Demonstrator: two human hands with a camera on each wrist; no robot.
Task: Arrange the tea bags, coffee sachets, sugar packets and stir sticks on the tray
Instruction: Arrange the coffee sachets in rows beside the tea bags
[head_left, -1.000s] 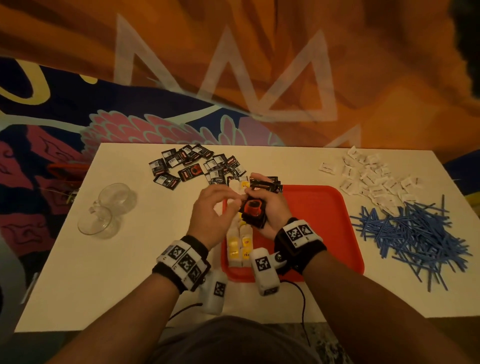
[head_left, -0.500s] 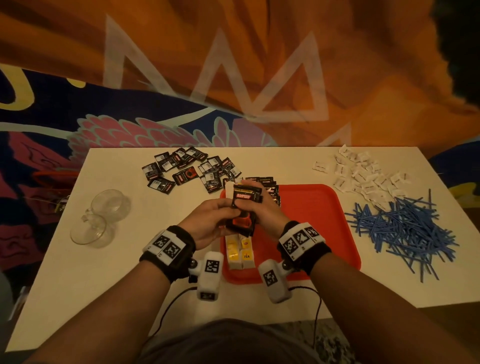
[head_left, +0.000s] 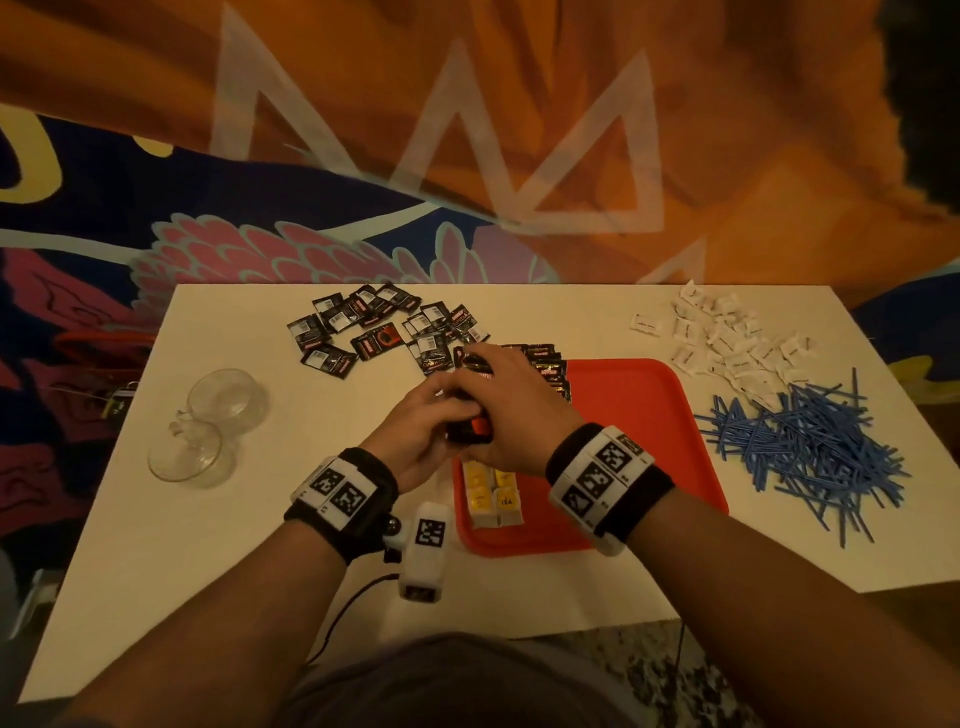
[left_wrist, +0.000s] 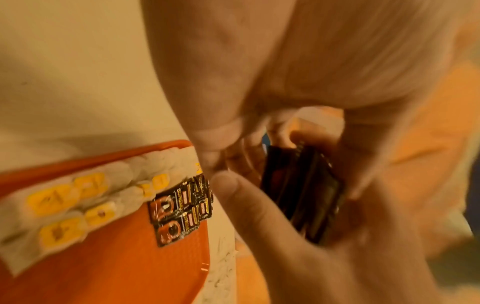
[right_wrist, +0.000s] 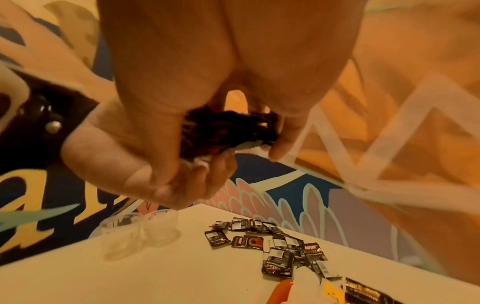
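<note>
Both hands meet over the left part of the red tray (head_left: 644, 410). Between them is a small stack of black coffee sachets (head_left: 470, 428), gripped by my left hand (head_left: 415, 436) from the left and by my right hand (head_left: 511, 410) from above and the right. The left wrist view shows the stack (left_wrist: 303, 191) edge-on between curled fingers. Yellow-labelled tea bags (head_left: 491, 493) lie in two rows at the tray's near left. More coffee sachets (head_left: 550, 369) lie at its far left. Loose coffee sachets (head_left: 374, 327) are scattered on the table behind.
White sugar packets (head_left: 727, 340) are piled at the table's far right, with a heap of blue stir sticks (head_left: 810, 447) in front of them. Two clear glass cups (head_left: 208, 426) stand at the left. The white table's near edge (head_left: 363, 649) is close to my body.
The hands have lowered the sachet stack toward the tray, and the right hand has turned over on top of it, covering most of it. The camera has tilted slightly.
</note>
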